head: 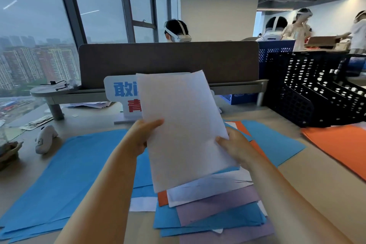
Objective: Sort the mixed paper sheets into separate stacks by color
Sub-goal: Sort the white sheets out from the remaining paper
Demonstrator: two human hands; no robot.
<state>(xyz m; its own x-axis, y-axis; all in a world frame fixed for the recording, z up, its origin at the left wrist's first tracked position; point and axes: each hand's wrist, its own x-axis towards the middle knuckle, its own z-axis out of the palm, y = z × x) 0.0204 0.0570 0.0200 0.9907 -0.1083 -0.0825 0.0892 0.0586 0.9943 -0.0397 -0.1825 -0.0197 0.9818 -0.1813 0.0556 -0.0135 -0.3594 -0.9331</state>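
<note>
I hold a white sheet [184, 125] upright over the desk. My left hand [143, 134] pinches its left edge and my right hand [232, 145] pinches its right edge. Under it lies a mixed pile [213, 208] of blue, purple, white and orange sheets. A stack of blue sheets [65, 174] is spread on the left of the desk. Orange sheets [340, 146] lie at the right. Another blue sheet [275, 142] sits between the pile and the orange sheets.
A black perforated file rack [316, 93] stands at the back right. A white sign with blue and red characters [122, 95] stands behind the held sheet. A white controller [44, 140] lies at the left. A brown divider [168, 61] closes the desk's far side; people work beyond.
</note>
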